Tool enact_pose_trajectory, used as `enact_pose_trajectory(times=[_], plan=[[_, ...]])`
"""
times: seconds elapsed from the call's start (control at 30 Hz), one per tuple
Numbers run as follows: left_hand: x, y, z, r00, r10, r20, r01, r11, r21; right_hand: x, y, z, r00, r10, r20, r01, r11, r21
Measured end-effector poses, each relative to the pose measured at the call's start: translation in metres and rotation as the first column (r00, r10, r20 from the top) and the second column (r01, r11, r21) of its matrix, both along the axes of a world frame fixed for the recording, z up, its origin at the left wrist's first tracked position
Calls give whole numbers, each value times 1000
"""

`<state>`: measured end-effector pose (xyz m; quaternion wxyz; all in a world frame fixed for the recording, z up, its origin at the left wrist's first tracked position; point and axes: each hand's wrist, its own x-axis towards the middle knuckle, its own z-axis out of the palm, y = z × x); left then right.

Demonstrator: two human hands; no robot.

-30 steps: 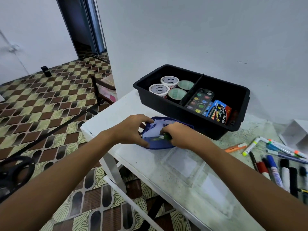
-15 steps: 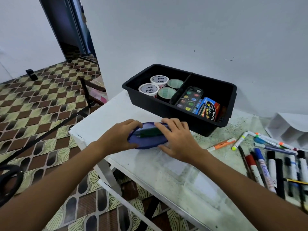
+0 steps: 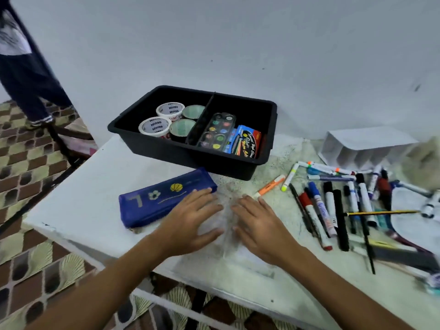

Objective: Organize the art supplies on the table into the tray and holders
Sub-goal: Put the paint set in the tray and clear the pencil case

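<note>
A blue pencil case (image 3: 164, 197) with a flower and shell print lies flat on the white table (image 3: 95, 186), in front of the black tray (image 3: 190, 153). My left hand (image 3: 190, 220) hovers open just right of the case, its fingertips near the case's right end. My right hand (image 3: 257, 222) is open beside it over the bare tabletop, holding nothing. The tray holds tape rolls (image 3: 154, 126), a watercolour palette (image 3: 215, 133) and a crayon box (image 3: 245, 141). Loose markers (image 3: 333, 206) and pens lie to the right.
A white divided holder (image 3: 364, 148) lies on its side at the back right by the wall. An orange marker (image 3: 270, 185) and a yellow pencil (image 3: 383, 212) lie among the pens. The table's left edge drops to a patterned floor, where a person's legs (image 3: 28, 86) stand.
Both hands have let go of the pencil case, which now lies flat and closed on the table. The hands have shifted right of it and the view has swung right.
</note>
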<state>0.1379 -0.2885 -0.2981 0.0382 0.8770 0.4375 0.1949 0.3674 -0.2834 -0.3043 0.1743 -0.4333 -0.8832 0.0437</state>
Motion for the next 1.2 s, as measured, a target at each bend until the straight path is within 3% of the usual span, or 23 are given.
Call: enact_pose_trajectory(times=[0.1,0.23,0.3,0.47,0.63,0.77,0.9,1.07,1.2], plan=[[25,7,-10,995,-28,-100,20,996,-82,21,-9,-9,996,-65,66,67,997,-31],[31,13,-20,974,-63,-217,48,996,-74,31,-12,-14,994,-73,77,80,993,-88],[28,15,-20,973,-57,-226,42,997,-68,31,-8,-14,999,-48,2,48,992,-119],[44,26,-10,988,26,-155,-41,995,-95,46,-6,0,932,-28,-361,-3,996,-86],[109,39,1,997,-80,-20,80,997,-24,108,-9,15,896,-120,-427,99,993,-71],[182,42,7,972,-230,44,231,973,-22,187,-7,32,879,-317,-356,316,947,-62],[239,55,11,967,-249,59,255,947,-196,256,3,53,836,-524,-164,511,852,-115],[284,68,14,971,-232,48,237,959,-152,284,20,59,818,-521,242,560,817,-137],[298,68,8,982,-187,21,188,976,-113,280,26,65,816,-452,361,522,844,-123]])
